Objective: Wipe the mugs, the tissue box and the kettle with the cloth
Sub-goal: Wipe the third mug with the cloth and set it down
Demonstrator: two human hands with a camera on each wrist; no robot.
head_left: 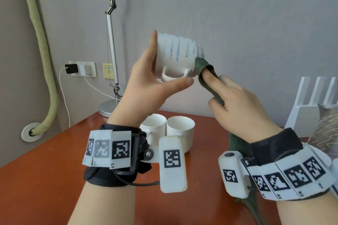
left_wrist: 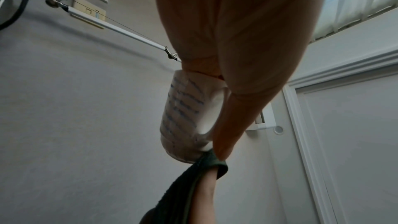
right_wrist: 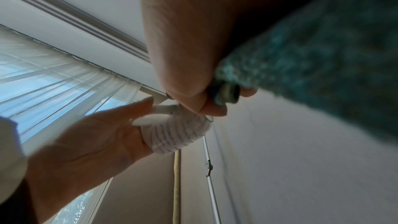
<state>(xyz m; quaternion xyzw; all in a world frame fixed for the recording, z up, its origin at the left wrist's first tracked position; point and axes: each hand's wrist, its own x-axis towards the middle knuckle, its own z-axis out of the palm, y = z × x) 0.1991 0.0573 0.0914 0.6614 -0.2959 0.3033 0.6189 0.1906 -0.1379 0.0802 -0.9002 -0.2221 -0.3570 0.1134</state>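
A white mug with blue scribbles (head_left: 176, 55) is held sideways in the air, handle down, by my left hand (head_left: 153, 78), thumb under the handle and fingers behind the rim end. My right hand (head_left: 236, 104) grips a dark green cloth (head_left: 204, 67) and pushes it with the index finger against the mug's base end. The same mug (left_wrist: 183, 117) and cloth (left_wrist: 206, 164) show in the left wrist view, and the mug (right_wrist: 178, 134) with the cloth (right_wrist: 312, 67) in the right wrist view. Two plain white mugs (head_left: 180, 129) stand on the table below. No tissue box or kettle is in view.
A reddish-brown table (head_left: 45, 170) lies under both arms. A desk lamp with a round base (head_left: 108, 109) stands at the table's far edge by the wall sockets (head_left: 82, 68). A white chair back (head_left: 314, 97) and a patterned cushion are at the right.
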